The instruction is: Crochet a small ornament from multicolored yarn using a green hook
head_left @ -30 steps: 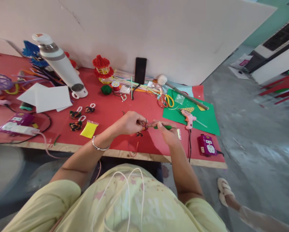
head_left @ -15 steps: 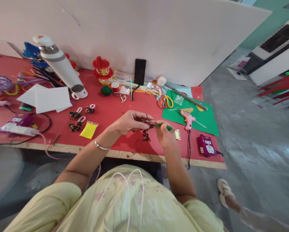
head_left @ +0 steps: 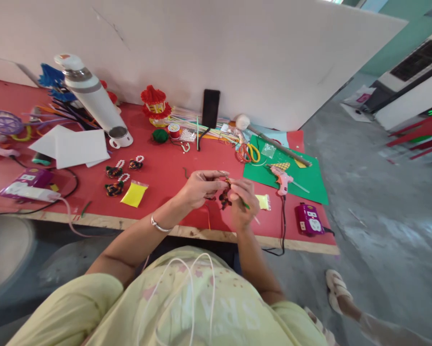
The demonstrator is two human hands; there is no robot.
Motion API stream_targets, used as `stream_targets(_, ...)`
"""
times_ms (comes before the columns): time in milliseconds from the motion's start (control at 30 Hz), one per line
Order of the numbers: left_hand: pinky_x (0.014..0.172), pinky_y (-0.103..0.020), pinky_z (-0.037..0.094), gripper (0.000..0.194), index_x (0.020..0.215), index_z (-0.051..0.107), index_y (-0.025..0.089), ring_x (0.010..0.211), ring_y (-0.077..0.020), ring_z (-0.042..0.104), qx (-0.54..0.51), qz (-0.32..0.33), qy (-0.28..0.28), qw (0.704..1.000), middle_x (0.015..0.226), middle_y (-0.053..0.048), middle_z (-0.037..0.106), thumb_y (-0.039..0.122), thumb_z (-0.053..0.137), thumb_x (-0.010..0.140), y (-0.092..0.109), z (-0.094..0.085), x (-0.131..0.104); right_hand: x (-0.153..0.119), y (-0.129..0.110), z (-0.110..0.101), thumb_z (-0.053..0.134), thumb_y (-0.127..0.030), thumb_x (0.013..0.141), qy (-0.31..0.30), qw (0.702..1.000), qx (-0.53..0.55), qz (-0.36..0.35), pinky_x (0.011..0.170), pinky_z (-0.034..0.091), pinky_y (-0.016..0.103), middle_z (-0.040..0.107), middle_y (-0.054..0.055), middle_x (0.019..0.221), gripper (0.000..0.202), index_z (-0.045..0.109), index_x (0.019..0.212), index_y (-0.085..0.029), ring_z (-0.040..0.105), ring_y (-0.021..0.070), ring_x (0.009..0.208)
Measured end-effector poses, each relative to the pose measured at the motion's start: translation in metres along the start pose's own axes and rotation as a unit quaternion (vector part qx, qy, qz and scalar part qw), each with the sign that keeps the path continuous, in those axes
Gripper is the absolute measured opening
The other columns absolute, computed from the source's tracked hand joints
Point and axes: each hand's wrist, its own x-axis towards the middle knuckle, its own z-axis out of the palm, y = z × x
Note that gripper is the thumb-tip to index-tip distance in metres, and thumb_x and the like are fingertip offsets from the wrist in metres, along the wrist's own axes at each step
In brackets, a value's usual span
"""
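Note:
My left hand pinches a small piece of dark multicoloured yarn work just above the red tabletop. My right hand is closed around a crochet hook; its green handle shows beside the fingers, and its tip is hidden at the yarn. The fingertips of both hands nearly meet over the piece. A thin strand of yarn hangs down below my left hand. To the left lie several finished-looking yarn pieces with white bead loops, beside a yellow packet.
A pink glue gun rests on green sheets at right, near a purple power strip. Scissors, a phone, a thread spool and a white flask stand or lie along the back. A person's foot shows at right.
My right hand has turned, so the hook's handle now points down toward me rather than sideways. Both hands have come closer together, and the hanging yarn piece has shifted slightly right and up.

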Motion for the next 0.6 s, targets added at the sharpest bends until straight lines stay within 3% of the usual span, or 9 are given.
stream_targets(100, 0.042, -0.019, 0.015, 0.046, 0.096, 0.084, 0.009, 0.04, 0.0, 0.035, 0.018, -0.017, -0.037, 0.999, 0.061, -0.002, 0.067, 0.017, 0.099, 0.053, 0.013, -0.007, -0.002, 0.017, 0.006, -0.015, 0.071, -0.047, 0.095, -0.091, 0.992, 0.082, 0.018, 0.097, 0.056, 0.052, 0.085, 0.002, 0.108, 0.022, 0.08, 0.113, -0.038, 0.078, 0.0251, 0.096)
stream_targets(233, 0.042, -0.02, 0.014, 0.041, 0.095, 0.085, 0.009, 0.04, -0.001, 0.036, 0.061, -0.025, -0.07, 0.995, 0.058, -0.001, 0.064, 0.017, 0.096, 0.057, 0.024, -0.013, -0.004, 0.039, 0.007, -0.04, 0.072, -0.048, 0.094, -0.2, 0.977, 0.074, -0.01, 0.102, 0.054, 0.055, 0.085, 0.001, 0.115, 0.025, 0.079, 0.117, -0.042, 0.078, 0.0251, 0.099)
stream_targets(400, 0.043, -0.021, 0.021, 0.04, 0.094, 0.085, 0.009, 0.043, -0.004, 0.042, 0.09, -0.042, -0.086, 0.991, 0.06, -0.003, 0.067, 0.015, 0.094, 0.056, 0.03, -0.014, -0.003, 0.052, 0.002, -0.057, 0.073, -0.046, 0.094, -0.258, 0.964, 0.046, -0.038, 0.11, 0.05, 0.056, 0.084, 0.0, 0.121, 0.03, 0.076, 0.123, -0.043, 0.072, 0.0249, 0.107)
stream_targets(600, 0.045, -0.021, 0.024, 0.04, 0.095, 0.085, 0.009, 0.045, -0.0057, 0.044, 0.126, -0.051, -0.101, 0.986, 0.061, -0.004, 0.069, 0.015, 0.092, 0.056, 0.034, -0.016, -0.002, 0.06, -0.004, -0.062, 0.071, -0.049, 0.094, -0.291, 0.955, 0.042, -0.034, 0.109, 0.05, 0.053, 0.086, 0.002, 0.114, 0.026, 0.08, 0.116, -0.037, 0.074, 0.0241, 0.104)
